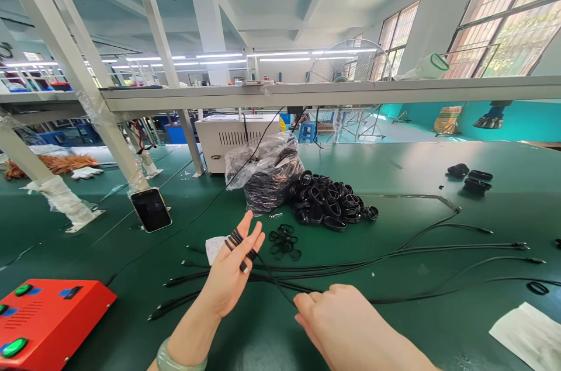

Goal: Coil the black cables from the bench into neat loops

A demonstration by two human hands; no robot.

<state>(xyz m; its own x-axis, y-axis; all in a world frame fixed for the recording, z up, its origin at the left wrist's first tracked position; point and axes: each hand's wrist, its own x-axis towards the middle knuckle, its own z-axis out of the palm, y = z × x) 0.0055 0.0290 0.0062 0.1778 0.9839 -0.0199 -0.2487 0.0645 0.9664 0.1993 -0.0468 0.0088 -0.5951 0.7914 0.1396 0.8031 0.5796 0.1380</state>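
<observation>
My left hand (232,269) is raised palm up over the green table, its fingers stretched out with several small black rubber bands looped round them. A thin black cable (274,280) runs from those fingers down to my right hand (335,321), which pinches it near the table's front. More black cables (394,257) lie spread to the right. Loose black rubber bands (284,241) lie just beyond my left hand.
A heap of coiled black cables (333,204) and a plastic bag of more coils (267,175) sit mid-table. A red box with green buttons (48,318) is at front left, a phone (151,209) leans on a frame leg, and white paper (528,336) lies at front right.
</observation>
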